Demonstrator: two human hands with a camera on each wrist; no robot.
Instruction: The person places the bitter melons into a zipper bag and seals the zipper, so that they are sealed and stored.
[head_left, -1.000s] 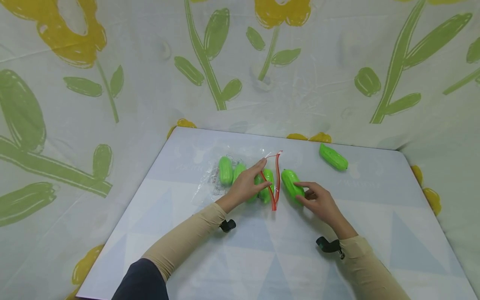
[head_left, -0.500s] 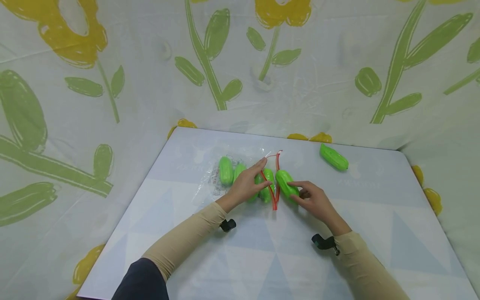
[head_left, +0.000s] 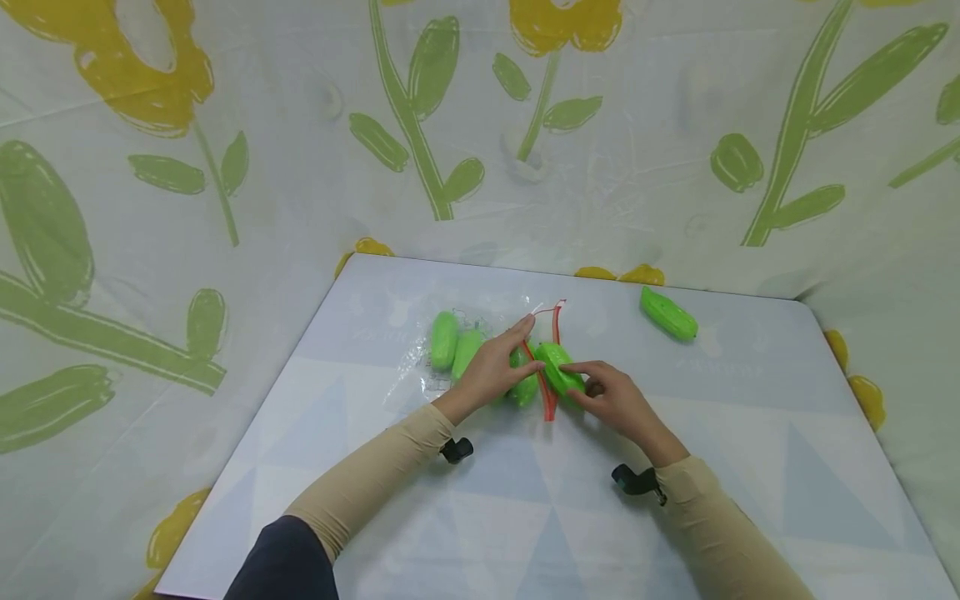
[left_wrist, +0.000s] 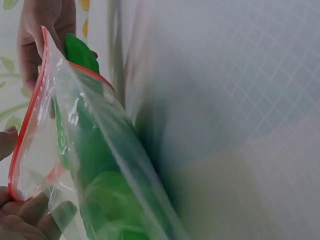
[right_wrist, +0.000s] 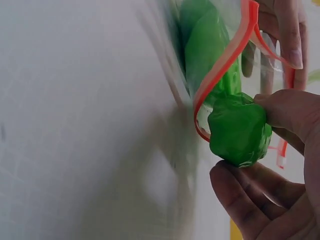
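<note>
My right hand (head_left: pixel 618 404) pinches a green toy cucumber (head_left: pixel 557 371) between thumb and fingers. The front end of this cucumber (left_wrist: pixel 80 52) lies within the red-edged mouth of a clear zip bag (head_left: pixel 405 375). At that mouth my left hand (head_left: pixel 491 367) holds the bag's edge, thumb and fingers spread apart along the red zip strip (left_wrist: pixel 25 130). Inside the bag are several more green cucumbers (head_left: pixel 444 340), partly covered by the left hand. In the right wrist view, the held cucumber (right_wrist: pixel 237 132) nearly touches another cucumber (right_wrist: pixel 210 55) behind the plastic.
One loose green cucumber (head_left: pixel 668 314) lies at the back right of the pale, triangle-patterned table (head_left: pixel 712 417). Behind and beside the table hangs a white flower-printed cloth (head_left: pixel 622 183). A small black camera (head_left: pixel 637 481) is worn on each wrist.
My right hand has carried the cucumber leftward from beside the bag into its mouth. The cucumbers inside have shifted slightly left. The left hand has stayed in place.
</note>
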